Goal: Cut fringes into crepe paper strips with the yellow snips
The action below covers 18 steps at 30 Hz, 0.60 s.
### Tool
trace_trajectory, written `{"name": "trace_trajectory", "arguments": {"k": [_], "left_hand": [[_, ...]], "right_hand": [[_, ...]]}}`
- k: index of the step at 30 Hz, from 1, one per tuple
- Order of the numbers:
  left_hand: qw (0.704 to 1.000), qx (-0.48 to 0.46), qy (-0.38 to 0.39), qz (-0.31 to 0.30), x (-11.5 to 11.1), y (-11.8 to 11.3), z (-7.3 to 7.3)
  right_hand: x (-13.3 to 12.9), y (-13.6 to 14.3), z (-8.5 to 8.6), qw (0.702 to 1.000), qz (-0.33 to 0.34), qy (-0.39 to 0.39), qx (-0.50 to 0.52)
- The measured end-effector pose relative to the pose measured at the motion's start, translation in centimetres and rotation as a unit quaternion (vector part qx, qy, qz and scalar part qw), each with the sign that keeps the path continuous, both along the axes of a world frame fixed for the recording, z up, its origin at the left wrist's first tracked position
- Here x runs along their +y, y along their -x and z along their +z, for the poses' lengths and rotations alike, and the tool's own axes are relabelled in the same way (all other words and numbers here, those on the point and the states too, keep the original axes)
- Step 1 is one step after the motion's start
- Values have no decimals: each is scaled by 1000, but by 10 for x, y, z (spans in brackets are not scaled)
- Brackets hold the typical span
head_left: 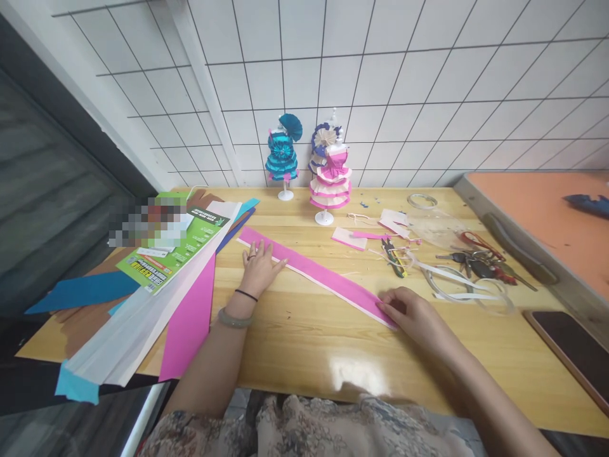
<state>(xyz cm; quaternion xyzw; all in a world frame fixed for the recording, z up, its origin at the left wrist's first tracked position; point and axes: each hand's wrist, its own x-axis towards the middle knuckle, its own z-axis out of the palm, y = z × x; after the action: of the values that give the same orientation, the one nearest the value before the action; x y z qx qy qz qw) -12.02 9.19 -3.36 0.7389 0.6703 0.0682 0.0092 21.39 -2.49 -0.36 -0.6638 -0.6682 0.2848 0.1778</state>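
A long pink strip [323,273] with a white lower edge lies slantwise on the wooden table [304,343]. My left hand [259,266] rests on its left part with the fingers spread. At the strip's right end, my right hand [412,312] pinches the corner between thumb and fingers. Behind the strip, a small stand wears a pink and white ruffled paper dress [332,181]. A teal dress [282,158] stands to its left, and a blue and cream one [320,143] is partly hidden behind the pink one.
Coloured paper sheets [190,317] and a green printed leaflet [178,247] cover the table's left side. To the right lie cutters [394,257], pink and white scraps [349,238], tape rings [422,201], keys [480,263] and a phone [573,346]. A tiled wall rises behind.
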Motion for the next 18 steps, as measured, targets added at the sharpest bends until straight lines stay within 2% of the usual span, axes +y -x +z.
{"name": "trace_trajectory", "arguments": {"k": [4, 10, 14, 18], "left_hand": [[1000, 5, 5, 1, 0, 0, 1], [1000, -7, 16, 7, -1, -1, 2], [1000, -9, 19, -6, -3, -2, 6], [1000, -13, 13, -23, -4, -3, 5]], "right_hand": [[0, 8, 5, 999, 0, 31, 44], [2, 9, 3, 999, 6, 42, 19], [-6, 6, 6, 996, 26, 75, 42], [-16, 6, 13, 993, 50, 111, 4]]}}
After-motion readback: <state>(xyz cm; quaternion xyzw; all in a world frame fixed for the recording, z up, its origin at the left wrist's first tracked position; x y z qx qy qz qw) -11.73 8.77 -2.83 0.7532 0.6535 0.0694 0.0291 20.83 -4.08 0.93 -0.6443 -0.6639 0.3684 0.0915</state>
